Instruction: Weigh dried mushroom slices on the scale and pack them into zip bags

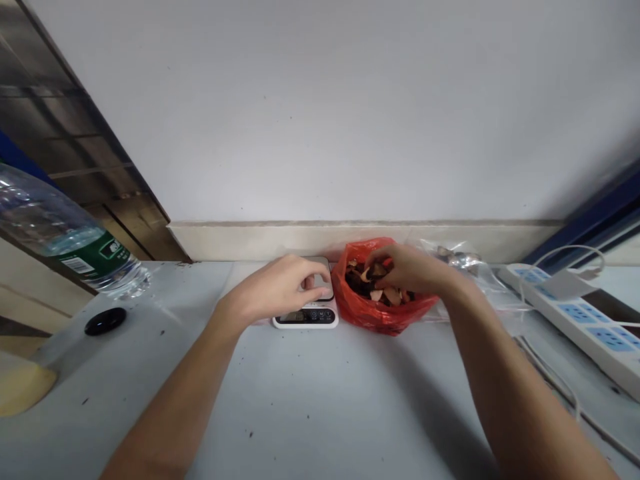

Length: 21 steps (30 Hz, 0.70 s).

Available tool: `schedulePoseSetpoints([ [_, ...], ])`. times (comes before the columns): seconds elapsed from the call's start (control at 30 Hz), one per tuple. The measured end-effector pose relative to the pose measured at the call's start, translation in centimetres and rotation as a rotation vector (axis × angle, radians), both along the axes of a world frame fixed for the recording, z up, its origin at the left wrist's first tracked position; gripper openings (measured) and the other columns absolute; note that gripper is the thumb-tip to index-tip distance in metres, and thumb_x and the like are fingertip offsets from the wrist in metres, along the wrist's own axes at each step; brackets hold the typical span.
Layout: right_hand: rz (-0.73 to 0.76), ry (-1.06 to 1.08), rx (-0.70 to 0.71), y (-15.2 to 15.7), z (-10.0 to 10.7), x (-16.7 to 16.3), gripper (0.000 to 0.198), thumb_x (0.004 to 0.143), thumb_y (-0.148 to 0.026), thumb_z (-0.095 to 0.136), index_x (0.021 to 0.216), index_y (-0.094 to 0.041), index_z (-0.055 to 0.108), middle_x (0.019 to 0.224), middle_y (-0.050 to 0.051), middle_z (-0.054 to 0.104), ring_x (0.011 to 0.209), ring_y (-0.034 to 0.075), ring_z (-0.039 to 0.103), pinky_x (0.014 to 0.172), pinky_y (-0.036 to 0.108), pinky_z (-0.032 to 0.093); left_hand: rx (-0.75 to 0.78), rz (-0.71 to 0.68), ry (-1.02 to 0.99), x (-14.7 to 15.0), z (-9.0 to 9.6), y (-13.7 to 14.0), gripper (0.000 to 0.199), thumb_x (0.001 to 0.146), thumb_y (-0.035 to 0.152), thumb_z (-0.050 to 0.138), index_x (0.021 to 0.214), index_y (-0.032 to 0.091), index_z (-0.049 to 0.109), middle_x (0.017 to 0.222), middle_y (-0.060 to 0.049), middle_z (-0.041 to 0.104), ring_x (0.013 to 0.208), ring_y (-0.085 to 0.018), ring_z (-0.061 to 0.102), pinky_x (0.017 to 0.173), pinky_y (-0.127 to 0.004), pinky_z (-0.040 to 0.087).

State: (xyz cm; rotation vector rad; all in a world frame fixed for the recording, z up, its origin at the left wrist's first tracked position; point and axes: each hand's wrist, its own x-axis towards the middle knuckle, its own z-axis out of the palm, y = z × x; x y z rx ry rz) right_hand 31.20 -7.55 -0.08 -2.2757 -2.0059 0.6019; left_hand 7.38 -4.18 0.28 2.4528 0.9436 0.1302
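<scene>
A small white kitchen scale (306, 323) with a dark button panel lies against the wall's foot. Over its plate hovers my left hand (285, 283), fingers curved, thumb and forefinger a little apart with nothing seen between them. Right beside the scale stands an open red plastic bag (385, 321), filled with dried brown and black pieces (384, 295) whose kind I cannot tell. My right hand (407, 267) reaches into the bag from the right. Its fingertips are pinched on one dark-edged dried piece (376, 272). The scale's display is too blurred to read.
At left stand a large water bottle (95, 253) with a green label and a black round lid (105, 321). Behind my right hand lies a clear plastic bag (475, 267). A white power strip (575, 313) with cables (555, 380) runs along the right. Dark crumbs dot the grey tabletop (300, 427).
</scene>
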Motion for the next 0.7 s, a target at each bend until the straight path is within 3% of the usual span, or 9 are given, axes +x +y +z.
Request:
schedulePoseSetpoints([
  [0.17,-0.007,0.061,0.175,-0.9,1.6,0.8,0.031,0.072,-0.014,0.067,0.097,-0.027,0.080,0.091,-0.001,0.079,0.084,0.021,0.071,0.071,0.026,0.053,-0.059,0.071,0.136,-1.4,0.8,0.8,0.039,0.094,0.038,0.053,0.126,0.025,0.070,0.109,-0.006,0.077,0.094,-0.023,0.069,0.076,-0.028,0.048],
  [0.37,0.132,0.178,0.145,-0.3,3.6,-4.5,0.042,0.068,-0.003,0.061,0.096,-0.029,0.079,0.089,-0.004,0.077,0.075,0.015,0.068,0.062,0.021,0.047,-0.164,0.193,0.331,-5.0,1.3,2.8,0.056,0.093,0.049,0.056,0.144,0.028,0.058,0.116,-0.007,0.076,0.098,-0.025,0.071,0.079,-0.029,0.049],
  [0.47,0.213,0.201,0.114,1.6,2.9,-7.6,0.045,0.068,0.000,0.059,0.096,-0.028,0.079,0.087,-0.004,0.077,0.068,0.012,0.065,0.056,0.020,0.043,-0.153,0.211,0.320,-6.2,1.0,3.4,0.056,0.092,0.052,0.054,0.143,0.028,0.058,0.114,-0.006,0.078,0.100,-0.025,0.071,0.080,-0.029,0.050],
  [0.7,0.248,0.015,0.051,4.7,-0.4,-10.8,0.041,0.074,0.006,0.058,0.101,-0.017,0.080,0.098,0.011,0.080,0.083,0.019,0.071,0.061,0.024,0.044,-0.196,0.199,0.340,-6.3,-0.3,4.0,0.051,0.091,0.049,0.056,0.136,0.027,0.062,0.107,-0.006,0.079,0.096,-0.025,0.072,0.076,-0.029,0.050],
])
